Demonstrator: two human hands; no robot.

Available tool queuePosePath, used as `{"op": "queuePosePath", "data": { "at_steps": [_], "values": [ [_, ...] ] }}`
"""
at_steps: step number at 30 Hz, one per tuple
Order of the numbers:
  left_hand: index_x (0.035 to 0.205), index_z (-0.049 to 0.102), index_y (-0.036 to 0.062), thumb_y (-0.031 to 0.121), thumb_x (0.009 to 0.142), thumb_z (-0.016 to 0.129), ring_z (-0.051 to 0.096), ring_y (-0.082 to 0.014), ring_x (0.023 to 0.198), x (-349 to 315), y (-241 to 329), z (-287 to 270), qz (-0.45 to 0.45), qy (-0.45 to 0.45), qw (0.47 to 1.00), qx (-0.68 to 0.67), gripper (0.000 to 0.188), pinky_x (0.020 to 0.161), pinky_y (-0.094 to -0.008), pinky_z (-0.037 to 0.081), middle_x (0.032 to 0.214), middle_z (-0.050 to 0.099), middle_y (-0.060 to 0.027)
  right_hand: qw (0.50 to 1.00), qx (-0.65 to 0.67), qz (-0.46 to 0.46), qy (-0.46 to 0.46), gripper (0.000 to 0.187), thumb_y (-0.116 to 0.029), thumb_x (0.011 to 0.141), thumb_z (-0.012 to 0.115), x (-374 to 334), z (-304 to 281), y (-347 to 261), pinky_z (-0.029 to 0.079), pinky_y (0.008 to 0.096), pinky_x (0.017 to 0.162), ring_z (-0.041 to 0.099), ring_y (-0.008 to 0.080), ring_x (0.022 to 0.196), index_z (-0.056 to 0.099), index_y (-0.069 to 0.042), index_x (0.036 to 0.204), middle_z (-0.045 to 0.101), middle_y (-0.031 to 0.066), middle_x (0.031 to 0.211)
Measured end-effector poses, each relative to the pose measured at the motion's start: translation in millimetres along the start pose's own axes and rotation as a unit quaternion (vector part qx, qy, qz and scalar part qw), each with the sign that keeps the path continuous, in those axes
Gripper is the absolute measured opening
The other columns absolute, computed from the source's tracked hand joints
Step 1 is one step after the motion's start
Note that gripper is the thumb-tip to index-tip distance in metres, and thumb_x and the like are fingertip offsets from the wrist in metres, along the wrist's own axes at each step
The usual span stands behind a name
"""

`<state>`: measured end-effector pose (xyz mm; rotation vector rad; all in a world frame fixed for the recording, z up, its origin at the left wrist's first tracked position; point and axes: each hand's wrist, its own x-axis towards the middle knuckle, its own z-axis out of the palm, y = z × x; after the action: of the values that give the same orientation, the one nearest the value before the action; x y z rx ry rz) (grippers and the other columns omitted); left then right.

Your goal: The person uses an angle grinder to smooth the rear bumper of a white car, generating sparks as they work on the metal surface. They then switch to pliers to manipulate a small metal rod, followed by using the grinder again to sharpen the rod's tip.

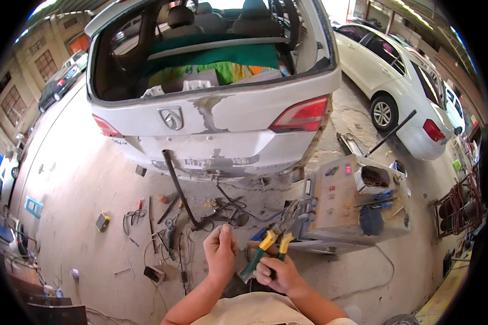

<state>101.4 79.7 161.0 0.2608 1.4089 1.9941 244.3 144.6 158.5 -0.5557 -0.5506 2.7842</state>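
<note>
My right hand point(276, 273) is closed around the yellow-and-green handles of a plier-like hand tool point(255, 257). The handles stand apart, and the metal head, pointing away from me, blends into the dark things behind it. To its left, my left hand point(220, 250) is raised in a closed grip with the thumb on top. Whether anything sits inside that grip is hidden. Both hands are in front of the rear of a silver van point(244, 138), whose tailgate has bare and filler-patched paint and an open window hole.
A grey wheeled machine box point(331, 208) with a tray of small parts stands at the right. A dark upright bar point(178, 187), an angle grinder point(170, 234), cables and rods lie or stand on the floor ahead. A white car point(401, 81) is parked at the far right.
</note>
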Motion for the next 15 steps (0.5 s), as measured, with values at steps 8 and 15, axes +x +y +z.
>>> {"op": "queuePosePath", "data": {
  "at_steps": [8,15],
  "values": [
    [0.087,0.048,0.0073,0.018,0.090,0.038,0.037,-0.0092,0.059,-9,4,-31,-0.256,-0.070,0.956,-0.122,0.015,0.043,-0.0224,0.025,0.077,0.044,-0.0020,0.967,-0.160,-0.037,0.195,0.040,-0.023,0.090,0.055,-21,-53,-13,0.045,0.0285,0.069,0.060,0.0168,0.083,0.054,0.001,0.121,0.062,0.0087,0.092],
    [0.089,0.053,0.0021,0.020,0.089,0.040,0.032,-0.0091,0.051,-24,10,-35,-0.286,-0.187,0.933,-0.114,0.022,0.044,-0.0219,0.025,0.065,0.040,-0.0007,0.937,-0.317,-0.019,0.147,0.050,-0.034,0.095,0.049,-37,-42,-31,0.052,0.0309,0.070,0.064,0.0209,0.084,0.049,0.004,0.126,0.066,0.0149,0.097]
  ]
}}
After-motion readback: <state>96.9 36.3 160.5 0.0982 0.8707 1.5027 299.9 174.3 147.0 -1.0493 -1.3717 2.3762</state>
